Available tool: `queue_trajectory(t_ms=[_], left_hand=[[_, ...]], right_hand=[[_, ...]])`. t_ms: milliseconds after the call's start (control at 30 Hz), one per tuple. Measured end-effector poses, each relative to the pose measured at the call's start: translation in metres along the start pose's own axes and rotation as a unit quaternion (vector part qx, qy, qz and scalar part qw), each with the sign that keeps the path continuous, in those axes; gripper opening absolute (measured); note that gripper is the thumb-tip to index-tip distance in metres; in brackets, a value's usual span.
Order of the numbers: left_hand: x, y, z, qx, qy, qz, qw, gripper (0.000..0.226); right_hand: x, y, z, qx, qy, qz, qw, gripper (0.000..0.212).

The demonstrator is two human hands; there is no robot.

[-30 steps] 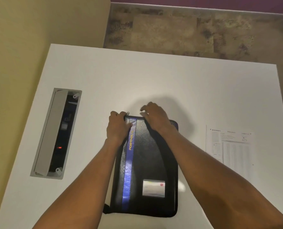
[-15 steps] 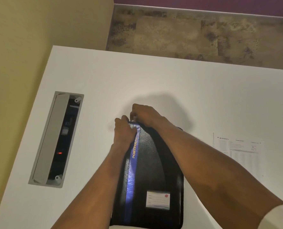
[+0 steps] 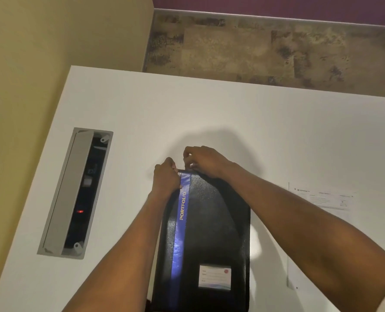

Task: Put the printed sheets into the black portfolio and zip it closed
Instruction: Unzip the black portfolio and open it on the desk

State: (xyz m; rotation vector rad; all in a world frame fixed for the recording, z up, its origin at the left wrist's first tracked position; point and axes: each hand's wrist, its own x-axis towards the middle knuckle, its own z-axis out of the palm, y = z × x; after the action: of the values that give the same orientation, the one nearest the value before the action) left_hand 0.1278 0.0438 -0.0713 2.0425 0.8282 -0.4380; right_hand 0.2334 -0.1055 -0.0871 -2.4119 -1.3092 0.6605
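Right hand point(image 3: 203, 162) slid leftward along portfolio point(image 3: 209, 221) top.

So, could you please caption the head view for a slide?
Left hand and right hand grip the far corner of the black portfolio on a white table; printed sheets lie to its right.

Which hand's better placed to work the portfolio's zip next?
Right, probably. The right hand pinches at the portfolio's far edge, where the zip likely runs. The left hand grips its far left corner, bracing it.
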Motion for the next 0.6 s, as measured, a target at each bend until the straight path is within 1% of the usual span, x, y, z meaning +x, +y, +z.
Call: queue_trajectory(t_ms=[167,233,300,400,467,600], left_hand=[[0.003,-0.01,-0.005,-0.031,0.003,-0.01,0.999,0.02],[0.002,-0.008,-0.007,-0.049,0.012,-0.016,0.999,0.023],[0.0,-0.006,-0.007,-0.042,0.025,-0.012,0.999,0.022],[-0.002,-0.004,-0.005,-0.019,0.035,-0.004,0.999,0.018],[-0.003,-0.005,-0.003,-0.022,0.037,-0.007,0.999,0.016],[-0.002,-0.005,-0.003,-0.021,0.04,-0.004,0.999,0.017]], right_hand=[[-0.032,0.022,-0.011,-0.023,-0.015,0.013,1.0,0.006],[-0.049,0.031,-0.013,-0.031,-0.014,0.027,0.999,0.008],[-0.065,0.039,-0.013,-0.04,-0.008,0.045,0.998,0.01],[-0.091,0.051,-0.011,-0.053,0.013,0.086,0.995,0.012],[-0.108,0.056,-0.008,-0.057,0.026,0.12,0.991,0.017],[-0.139,0.06,-0.002,-0.033,0.073,0.18,0.98,0.017]])
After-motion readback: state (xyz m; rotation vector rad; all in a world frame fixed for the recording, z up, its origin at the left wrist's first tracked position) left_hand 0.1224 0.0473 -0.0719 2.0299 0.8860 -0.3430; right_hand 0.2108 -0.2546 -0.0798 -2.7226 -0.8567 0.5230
